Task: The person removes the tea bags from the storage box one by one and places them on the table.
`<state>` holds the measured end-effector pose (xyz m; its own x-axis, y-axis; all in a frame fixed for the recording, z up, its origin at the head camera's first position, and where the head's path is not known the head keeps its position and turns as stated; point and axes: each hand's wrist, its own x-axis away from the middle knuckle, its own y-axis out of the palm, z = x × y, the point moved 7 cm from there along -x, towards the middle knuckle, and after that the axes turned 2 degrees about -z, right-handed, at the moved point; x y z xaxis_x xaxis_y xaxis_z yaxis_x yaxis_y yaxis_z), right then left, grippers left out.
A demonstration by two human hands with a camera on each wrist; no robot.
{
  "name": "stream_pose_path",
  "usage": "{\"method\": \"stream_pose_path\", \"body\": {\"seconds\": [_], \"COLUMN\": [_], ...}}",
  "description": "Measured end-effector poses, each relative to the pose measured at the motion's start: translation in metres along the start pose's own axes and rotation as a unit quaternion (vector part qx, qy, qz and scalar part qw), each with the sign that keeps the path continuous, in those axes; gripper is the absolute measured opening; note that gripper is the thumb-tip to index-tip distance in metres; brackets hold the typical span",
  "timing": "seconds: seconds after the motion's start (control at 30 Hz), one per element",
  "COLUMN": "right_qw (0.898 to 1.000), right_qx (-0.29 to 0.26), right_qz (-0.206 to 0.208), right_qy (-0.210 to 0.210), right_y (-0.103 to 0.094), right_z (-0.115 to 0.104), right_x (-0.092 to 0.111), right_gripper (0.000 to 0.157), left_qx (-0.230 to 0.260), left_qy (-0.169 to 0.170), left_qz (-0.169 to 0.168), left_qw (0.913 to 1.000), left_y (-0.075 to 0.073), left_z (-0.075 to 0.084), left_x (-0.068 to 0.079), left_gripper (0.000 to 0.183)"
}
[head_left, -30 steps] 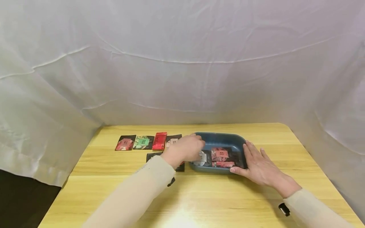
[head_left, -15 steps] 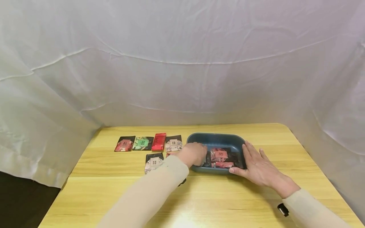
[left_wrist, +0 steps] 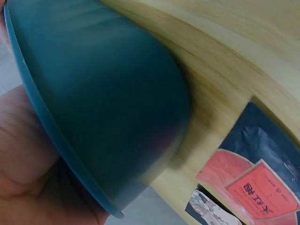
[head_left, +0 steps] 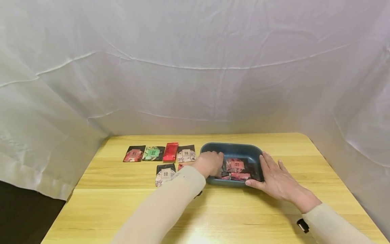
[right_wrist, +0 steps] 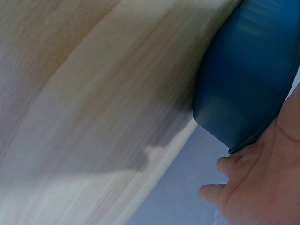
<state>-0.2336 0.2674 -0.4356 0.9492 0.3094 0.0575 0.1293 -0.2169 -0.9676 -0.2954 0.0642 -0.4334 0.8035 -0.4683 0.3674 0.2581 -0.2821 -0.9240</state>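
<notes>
In the head view, my left hand [head_left: 210,164] reaches over the left rim into a blue plastic bin [head_left: 234,146], fingers bent down among tea packets. Its fingertips are hidden, and I cannot tell whether they grip a packet. A red-and-black tea packet [head_left: 235,165] lies inside to the right of that hand, with a narrow red packet [head_left: 240,176] in front of it. My right hand [head_left: 278,178] rests with extended fingers along the bin's right end, thumb at the front corner. The right wrist view shows that palm [right_wrist: 262,183] against the bin's outer wall [right_wrist: 248,79].
Left of the bin, a back row holds a red-labelled packet [head_left: 134,154], a green-labelled packet [head_left: 153,153], a plain red packet [head_left: 170,151] and a pale-labelled packet [head_left: 186,154]. Nearer lies another pale-labelled packet [head_left: 165,174], beside a partly covered red one [head_left: 181,166]. A pale curtain [head_left: 195,84] surrounds the wooden table [head_left: 243,217].
My left hand has moved right and down into the bin, covering the pale-labelled packet seen there earlier. A bit of red now shows beside its fingers. My right hand stays at the bin's end.
</notes>
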Motion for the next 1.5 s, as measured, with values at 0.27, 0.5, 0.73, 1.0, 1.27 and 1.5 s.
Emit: {"method": "stream_pose_path", "body": {"seconds": [0.27, 0.5, 0.73, 1.0, 1.27, 1.5], "right_qw": [1.0, 1.0, 1.0, 1.0, 0.999, 0.999], "right_qx": [0.001, -0.003, 0.001, 0.012, 0.031, 0.026], "right_qz": [0.003, -0.001, 0.0, 0.002, 0.009, 0.018], "right_qy": [-0.001, -0.001, -0.002, -0.003, -0.009, -0.02], "right_y": [0.0, 0.0, 0.0, -0.002, -0.002, -0.002], "right_z": [0.0, 0.0, 0.0, 0.0, -0.002, -0.002], "right_x": [0.0, 0.0, 0.0, 0.0, 0.001, 0.001], "right_gripper": [0.123, 0.123, 0.123, 0.123, 0.122, 0.12], "left_qx": [-0.028, -0.036, -0.081, -0.069, 0.03, 0.092], "left_qy": [-0.006, -0.003, 0.002, -0.006, 0.002, 0.009], "left_qz": [0.019, 0.031, 0.065, 0.085, 0.097, 0.118], "left_qw": [0.9994, 0.9989, 0.9946, 0.994, 0.9948, 0.9887], "left_y": [-0.001, -0.003, -0.008, -0.022, -0.03, -0.03], "left_z": [0.003, 0.0, 0.0, -0.008, -0.027, -0.051], "left_x": [-0.006, -0.005, -0.003, 0.004, 0.023, 0.051], "left_gripper": [0.088, 0.081, 0.087, 0.098, 0.096, 0.098]}}
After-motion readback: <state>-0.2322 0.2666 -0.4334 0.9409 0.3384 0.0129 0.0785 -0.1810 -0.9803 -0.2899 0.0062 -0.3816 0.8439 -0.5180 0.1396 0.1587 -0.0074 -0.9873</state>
